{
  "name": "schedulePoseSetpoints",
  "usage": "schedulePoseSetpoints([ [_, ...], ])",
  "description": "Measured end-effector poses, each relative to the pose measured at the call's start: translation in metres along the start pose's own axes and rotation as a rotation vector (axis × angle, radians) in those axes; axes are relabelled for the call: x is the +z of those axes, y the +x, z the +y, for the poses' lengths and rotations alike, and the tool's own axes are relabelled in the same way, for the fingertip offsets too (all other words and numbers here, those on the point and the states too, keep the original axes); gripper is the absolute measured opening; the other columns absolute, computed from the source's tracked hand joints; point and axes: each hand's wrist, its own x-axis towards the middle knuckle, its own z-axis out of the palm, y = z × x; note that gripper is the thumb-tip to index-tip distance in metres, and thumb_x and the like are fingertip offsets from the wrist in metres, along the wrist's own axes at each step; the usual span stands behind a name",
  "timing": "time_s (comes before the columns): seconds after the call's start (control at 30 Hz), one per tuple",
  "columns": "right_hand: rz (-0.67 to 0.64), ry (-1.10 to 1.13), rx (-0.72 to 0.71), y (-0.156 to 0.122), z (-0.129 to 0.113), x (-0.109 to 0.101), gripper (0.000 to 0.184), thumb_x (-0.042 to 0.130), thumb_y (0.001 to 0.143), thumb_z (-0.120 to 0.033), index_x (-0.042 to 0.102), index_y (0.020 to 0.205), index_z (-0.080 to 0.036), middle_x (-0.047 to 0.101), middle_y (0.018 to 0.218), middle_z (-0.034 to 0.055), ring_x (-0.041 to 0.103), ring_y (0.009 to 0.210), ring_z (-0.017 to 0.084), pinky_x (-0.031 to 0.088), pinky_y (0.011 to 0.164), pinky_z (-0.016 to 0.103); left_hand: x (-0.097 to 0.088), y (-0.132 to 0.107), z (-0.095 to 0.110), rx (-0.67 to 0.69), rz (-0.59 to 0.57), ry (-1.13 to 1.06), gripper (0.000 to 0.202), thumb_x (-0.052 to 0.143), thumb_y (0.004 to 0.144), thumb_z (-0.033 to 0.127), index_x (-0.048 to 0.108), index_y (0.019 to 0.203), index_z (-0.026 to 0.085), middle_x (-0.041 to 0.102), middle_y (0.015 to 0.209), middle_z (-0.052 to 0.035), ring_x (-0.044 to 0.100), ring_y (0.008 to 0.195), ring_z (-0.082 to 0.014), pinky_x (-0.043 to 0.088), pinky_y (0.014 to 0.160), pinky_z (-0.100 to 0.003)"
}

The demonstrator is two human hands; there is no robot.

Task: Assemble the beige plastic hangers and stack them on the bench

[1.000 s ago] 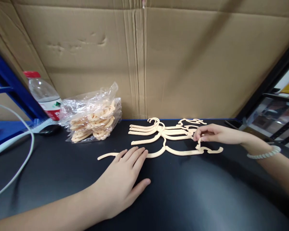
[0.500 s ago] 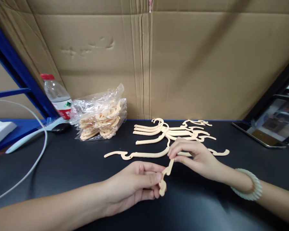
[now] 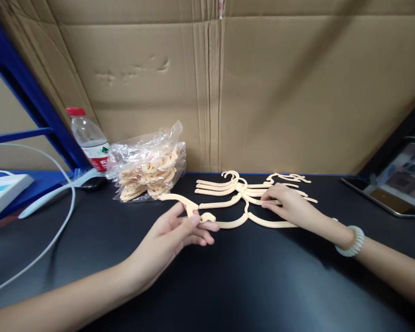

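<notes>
My left hand (image 3: pixel 180 233) pinches a curved beige hanger arm piece (image 3: pixel 176 197) between thumb and fingers; its hooked end points right. My right hand (image 3: pixel 290 203) is closed with its fingertips on a slim beige hanger piece (image 3: pixel 271 202) among the parts at the back, and it covers part of them. Beneath both hands lies a wide beige hanger (image 3: pixel 269 223), its left end hidden by my left hand. Several more beige hanger bodies (image 3: pixel 214 190) with hooks are lined up behind it, and loose arm pieces (image 3: pixel 290 177) lie at the back right.
A clear plastic bag (image 3: pixel 148 173) of beige hanger parts stands back left, beside a red-capped bottle (image 3: pixel 90 138). A white cable (image 3: pixel 69 216) loops over the black table at left. A phone-like device (image 3: pixel 376 198) lies at right. Cardboard (image 3: pixel 283 83) walls the back.
My left hand has moved left and up, holding the curved piece, now turned sideways. My right hand has let go of that piece and moved right and back to the other parts.
</notes>
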Motion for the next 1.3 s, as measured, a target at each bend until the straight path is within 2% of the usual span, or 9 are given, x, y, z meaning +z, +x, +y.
schedulePoseSetpoints([
  [0.17,0.076,0.033,0.033,-0.002,-0.013,-0.003,0.01,0.054,0.088,-0.029,0.056,0.082,-0.021,0.065,0.08,0.0043,0.06,0.07,0.02,0.047,0.064,0.031,-0.016,0.007,0.001,0.131,0.077,0.074,0.022,0.069,0.084,0.027,0.048,0.081,0.019,0.067,0.066,0.001,0.06,0.063,-0.0125,0.045,0.063,-0.024],
  [0.37,0.159,0.154,0.082,-0.01,-0.021,-0.017,0.016,0.052,0.088,-0.033,0.057,0.101,-0.024,0.067,0.096,0.0084,0.065,0.09,0.027,0.052,0.08,0.04,-0.022,0.01,-0.005,0.065,0.012,0.102,0.02,0.066,0.086,0.029,0.062,0.097,0.014,0.068,0.072,-0.0027,0.059,0.066,-0.0137,0.046,0.065,-0.025],
  [0.43,0.167,0.155,0.07,-0.012,-0.021,-0.022,0.018,0.049,0.089,-0.035,0.061,0.098,-0.026,0.067,0.097,0.0095,0.065,0.09,0.029,0.052,0.082,0.043,-0.021,0.008,-0.006,0.059,-0.005,0.099,0.017,0.067,0.085,0.027,0.066,0.095,0.014,0.066,0.072,-0.002,0.059,0.068,-0.0129,0.045,0.067,-0.024],
  [0.67,0.154,0.213,0.088,-0.018,-0.038,-0.041,0.024,0.048,0.091,-0.043,0.064,0.087,-0.025,0.067,0.081,0.0066,0.063,0.076,0.024,0.052,0.069,0.033,-0.013,0.003,-0.008,0.035,0.028,0.105,0.011,0.072,0.082,0.023,0.066,0.077,0.016,0.06,0.076,0.0021,0.053,0.069,-0.0089,0.043,0.068,-0.02],
  [0.8,0.124,0.21,0.083,-0.018,-0.047,-0.045,0.03,0.047,0.092,-0.044,0.062,0.078,-0.023,0.061,0.063,0.003,0.056,0.053,0.017,0.046,0.05,0.026,-0.013,0.002,-0.008,0.028,0.046,0.094,0.012,0.073,0.081,0.024,0.066,0.076,0.016,0.058,0.078,0.0024,0.049,0.069,-0.0087,0.04,0.068,-0.02],
  [0.87,0.069,0.241,0.089,-0.017,-0.051,-0.047,0.03,0.046,0.093,-0.042,0.06,0.075,-0.022,0.058,0.06,0.0015,0.054,0.05,0.015,0.044,0.048,0.025,-0.014,0.002,-0.009,0.019,0.044,0.091,0.011,0.073,0.081,0.025,0.067,0.079,0.016,0.057,0.077,0.0022,0.047,0.071,-0.009,0.039,0.068,-0.019],
  [1.0,-0.021,0.408,0.121,-0.018,-0.061,-0.052,0.023,0.046,0.094,-0.039,0.06,0.088,-0.022,0.064,0.077,0.0037,0.061,0.061,0.015,0.052,0.059,0.025,-0.014,0.003,-0.011,0.011,0.028,0.037,0.01,0.075,0.079,0.024,0.068,0.081,0.017,0.056,0.074,0.0026,0.045,0.072,-0.009,0.037,0.07,-0.018],
  [1.13,-0.066,0.422,0.149,-0.027,-0.064,-0.053,0.023,0.045,0.095,-0.039,0.061,0.095,-0.024,0.064,0.09,0.0052,0.06,0.072,0.016,0.051,0.064,0.025,-0.012,0.003,-0.015,0.009,0.019,-0.053,0.012,0.077,0.077,0.022,0.068,0.078,0.016,0.055,0.071,0.0026,0.045,0.07,-0.0084,0.038,0.068,-0.017],
  [1.3,-0.093,0.36,0.232,-0.045,-0.06,-0.045,0.024,0.046,0.094,-0.044,0.063,0.099,-0.029,0.061,0.1,0.0039,0.057,0.098,0.02,0.047,0.09,0.028,-0.01,0.0,-0.015,-0.029,-0.009,-0.193,0.014,0.077,0.077,0.02,0.065,0.079,0.014,0.057,0.076,0.0009,0.052,0.073,-0.0085,0.044,0.07,-0.017],
])
